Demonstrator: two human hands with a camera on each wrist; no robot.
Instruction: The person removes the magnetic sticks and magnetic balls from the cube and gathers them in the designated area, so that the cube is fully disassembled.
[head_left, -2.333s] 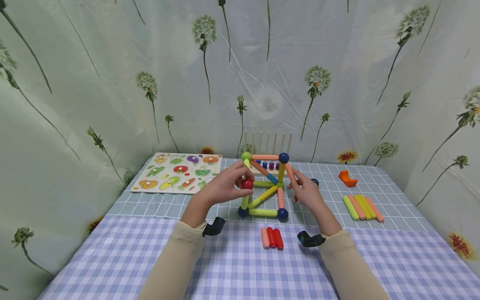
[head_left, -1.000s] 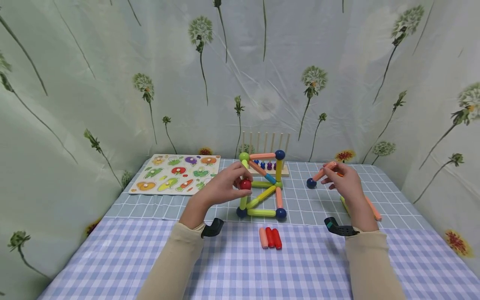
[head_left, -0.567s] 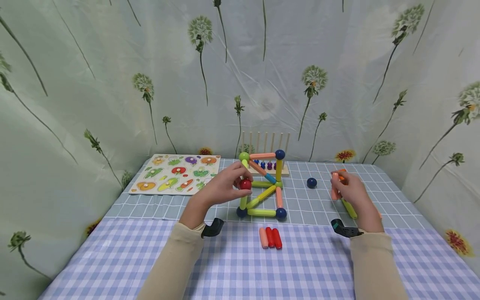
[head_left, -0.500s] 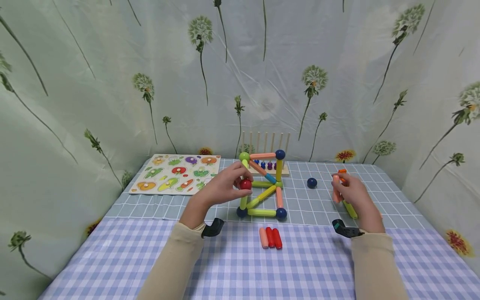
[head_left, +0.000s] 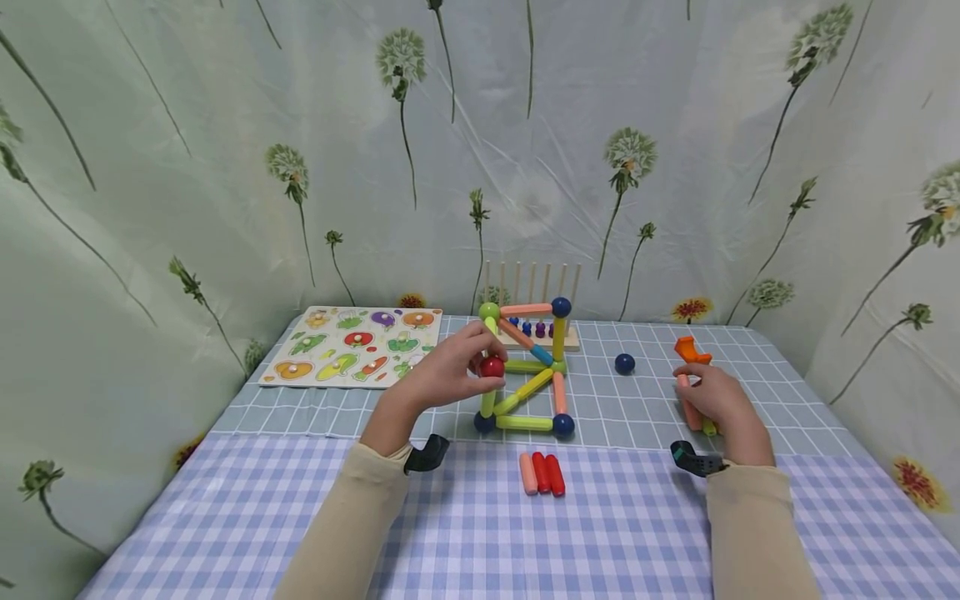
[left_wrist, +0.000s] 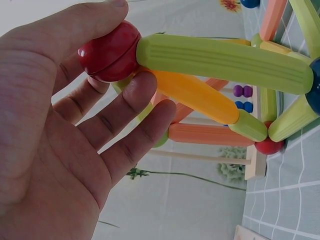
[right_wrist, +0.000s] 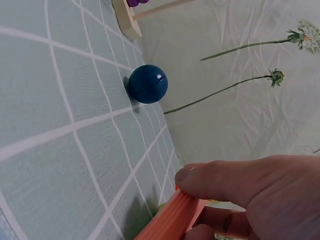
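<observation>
My left hand (head_left: 459,367) pinches a red ball (head_left: 492,367) between thumb and fingers at the near upper corner of a frame built of sticks and balls. In the left wrist view the red ball (left_wrist: 111,52) meets the end of a light green stick (left_wrist: 225,62). My right hand (head_left: 723,404) holds a salmon-coloured stick (head_left: 689,405) at the right, beside the row of loose sticks, which it mostly hides. In the right wrist view the thumb lies on the ridged salmon stick (right_wrist: 172,217). A dark blue ball (right_wrist: 148,84) sits on the cloth away from the right hand.
Behind the right hand lies an orange curved piece (head_left: 691,351). Three short sticks (head_left: 542,474), one salmon and two red, lie on the checked cloth in front. A vegetable puzzle board (head_left: 352,347) is at back left; a pegged bead rack (head_left: 572,339) stands behind the frame.
My right hand has carried the salmon stick from the frame, past the dark blue ball, to the loose sticks at the right, and has lowered it. The left hand stays at the red ball.
</observation>
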